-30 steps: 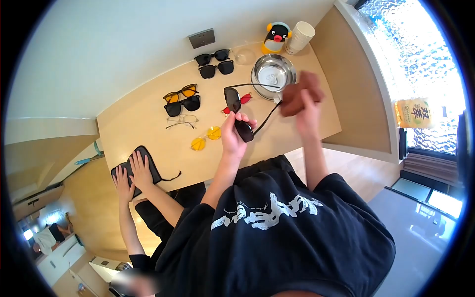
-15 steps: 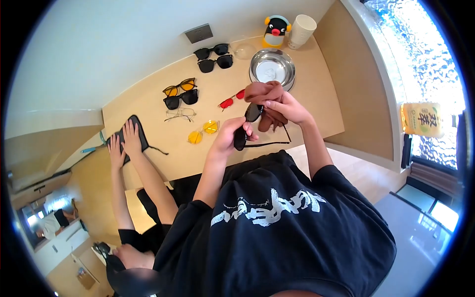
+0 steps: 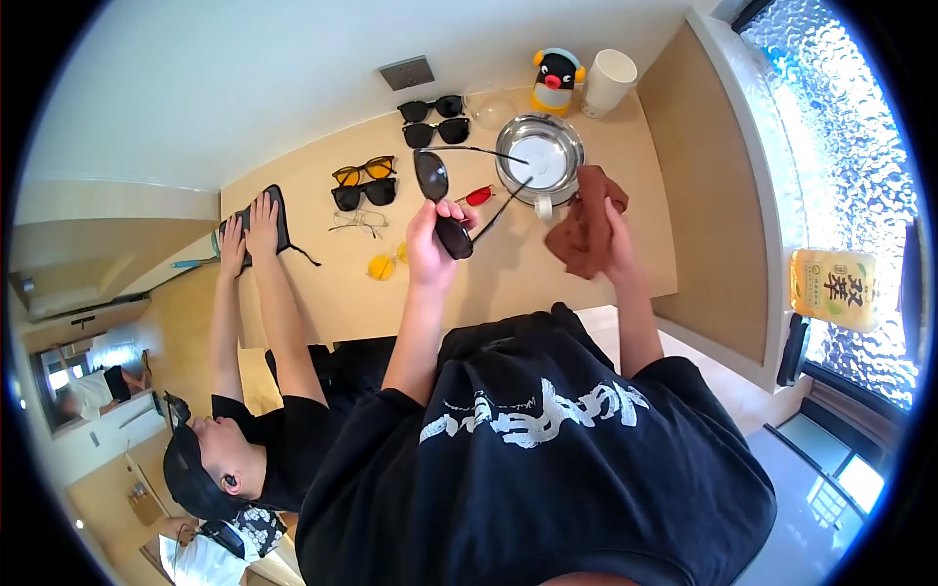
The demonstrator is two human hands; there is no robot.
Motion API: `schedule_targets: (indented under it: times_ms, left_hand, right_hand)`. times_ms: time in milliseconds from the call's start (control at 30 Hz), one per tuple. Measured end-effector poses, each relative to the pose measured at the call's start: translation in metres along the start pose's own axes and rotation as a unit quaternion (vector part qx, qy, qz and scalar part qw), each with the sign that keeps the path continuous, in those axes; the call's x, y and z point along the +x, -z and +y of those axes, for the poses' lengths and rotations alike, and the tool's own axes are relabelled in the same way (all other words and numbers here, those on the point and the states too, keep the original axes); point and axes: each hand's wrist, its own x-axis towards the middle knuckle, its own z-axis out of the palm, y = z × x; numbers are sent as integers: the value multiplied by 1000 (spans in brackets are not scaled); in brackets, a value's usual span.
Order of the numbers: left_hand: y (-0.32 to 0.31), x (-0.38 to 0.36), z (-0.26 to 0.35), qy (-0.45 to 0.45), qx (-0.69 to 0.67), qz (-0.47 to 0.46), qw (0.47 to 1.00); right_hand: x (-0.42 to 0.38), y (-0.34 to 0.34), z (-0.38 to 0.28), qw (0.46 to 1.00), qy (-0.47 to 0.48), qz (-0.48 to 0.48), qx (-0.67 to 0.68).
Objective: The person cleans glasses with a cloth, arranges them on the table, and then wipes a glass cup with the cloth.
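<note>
At eleven o'clock from the wearer, the left hand (image 3: 432, 262) is clamping dark sunglasses (image 3: 431, 176) near the bridge, their open temples pointing roughly towards two. At one o'clock, the right hand (image 3: 622, 244) is gripping a bunched brown cloth (image 3: 586, 230), apart from the lenses, above the counter (image 3: 322, 303). Handling lenses and cloth separately seems to be the step; bringing them together would be calling for steady left-hand support. Beyond, a metal bowl (image 3: 507, 146) is sitting at twelve.
</note>
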Motion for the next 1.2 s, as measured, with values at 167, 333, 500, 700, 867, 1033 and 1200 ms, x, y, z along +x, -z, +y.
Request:
schedule_targets:
  times_ms: [167, 333, 500, 700, 867, 1033, 1200]
  left_hand:
    - [-30, 5, -39, -49, -23, -2, 999]
    - [-45, 8, -53, -55, 62, 46, 996]
    - [-41, 8, -52, -62, 78, 93, 991]
    - [-20, 23, -11, -87, 106, 151, 979]
    - [-30, 14, 5, -61, 158, 95, 981]
    - [-41, 7, -26, -41, 172, 61, 982]
    - [-30, 14, -17, -133, 261, 84, 953]
  right_hand:
    - [-3, -69, 20, 966, 59, -85, 238]
    - [11, -79, 51, 990, 19, -108, 92]
    - [4, -87, 55, 993, -12, -62, 96]
    - [-8, -50, 52, 984, -29, 77, -159]
    - [-12, -85, 11, 980, 136, 91, 116]
    - [4, -136, 12, 964, 199, 6, -178]
    - [5, -146, 19, 994, 70, -62, -61]
